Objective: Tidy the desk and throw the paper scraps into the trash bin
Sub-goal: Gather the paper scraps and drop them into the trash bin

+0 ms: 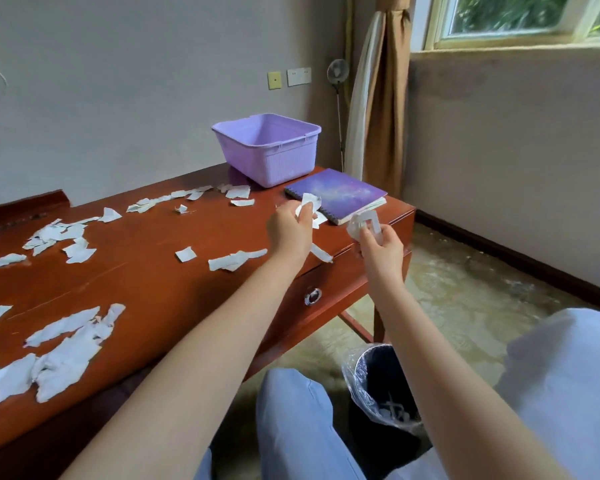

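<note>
Head view: both hands near notebook (336, 194), left hand (290, 230) pinching scrap (309, 202), right hand (381, 245) gripping crumpled scraps (362, 225).

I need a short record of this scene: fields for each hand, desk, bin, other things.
left hand: grips a white scrap over the desk
right hand: grips crumpled scraps near the desk's front edge
desk: loose scraps scattered on it
trash bin: on the floor, bag-lined, scraps inside
other: purple basket, purple notebook at the far end

One desk (153, 278), one purple basket (271, 157), one notebook (343, 192), one trash bin (378, 382), dozens of paper scraps (66, 355)
</note>
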Action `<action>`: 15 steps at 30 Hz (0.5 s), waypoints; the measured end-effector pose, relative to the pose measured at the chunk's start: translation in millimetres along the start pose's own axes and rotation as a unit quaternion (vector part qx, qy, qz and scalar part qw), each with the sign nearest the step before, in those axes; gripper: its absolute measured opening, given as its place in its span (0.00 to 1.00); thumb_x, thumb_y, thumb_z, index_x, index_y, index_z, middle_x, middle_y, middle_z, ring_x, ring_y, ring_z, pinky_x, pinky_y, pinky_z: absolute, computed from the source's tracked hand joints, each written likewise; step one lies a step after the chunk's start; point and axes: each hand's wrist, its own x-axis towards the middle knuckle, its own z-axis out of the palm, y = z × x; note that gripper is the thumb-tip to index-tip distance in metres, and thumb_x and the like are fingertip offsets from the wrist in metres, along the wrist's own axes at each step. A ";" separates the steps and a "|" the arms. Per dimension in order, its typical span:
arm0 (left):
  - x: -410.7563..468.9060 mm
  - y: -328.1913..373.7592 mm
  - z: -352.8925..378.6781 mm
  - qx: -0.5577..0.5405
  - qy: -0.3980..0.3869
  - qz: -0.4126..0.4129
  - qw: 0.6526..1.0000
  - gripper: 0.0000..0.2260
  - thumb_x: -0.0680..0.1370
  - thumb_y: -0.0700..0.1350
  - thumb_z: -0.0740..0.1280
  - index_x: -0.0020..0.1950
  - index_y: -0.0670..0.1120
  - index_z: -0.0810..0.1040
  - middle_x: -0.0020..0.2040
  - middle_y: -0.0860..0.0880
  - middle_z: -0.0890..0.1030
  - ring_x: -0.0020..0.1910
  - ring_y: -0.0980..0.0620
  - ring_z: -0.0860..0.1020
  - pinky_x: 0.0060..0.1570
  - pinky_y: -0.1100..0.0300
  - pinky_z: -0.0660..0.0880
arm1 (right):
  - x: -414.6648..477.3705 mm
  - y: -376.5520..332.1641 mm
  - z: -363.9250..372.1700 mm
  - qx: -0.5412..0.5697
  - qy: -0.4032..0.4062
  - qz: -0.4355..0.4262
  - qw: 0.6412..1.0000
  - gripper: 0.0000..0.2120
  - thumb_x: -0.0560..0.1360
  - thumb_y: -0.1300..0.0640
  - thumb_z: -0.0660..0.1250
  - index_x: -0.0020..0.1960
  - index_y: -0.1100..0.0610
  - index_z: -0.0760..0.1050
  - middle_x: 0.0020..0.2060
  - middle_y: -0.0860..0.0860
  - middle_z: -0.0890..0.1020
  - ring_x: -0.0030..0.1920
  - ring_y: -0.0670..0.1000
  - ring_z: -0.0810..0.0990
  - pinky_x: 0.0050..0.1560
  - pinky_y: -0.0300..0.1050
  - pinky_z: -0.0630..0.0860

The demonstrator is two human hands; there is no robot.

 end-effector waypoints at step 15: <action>-57.3 -56.7 195.9 0.077 -0.206 0.020 0.975 0.12 0.80 0.43 0.60 0.46 0.37 0.79 0.37 0.46 0.76 0.38 0.47 0.72 0.40 0.57 0.68 | 66.2 138.8 -131.5 0.008 0.133 0.181 0.974 0.04 0.79 0.61 0.59 0.51 0.60 0.72 0.36 0.51 0.76 0.31 0.45 0.73 0.28 0.31 0.71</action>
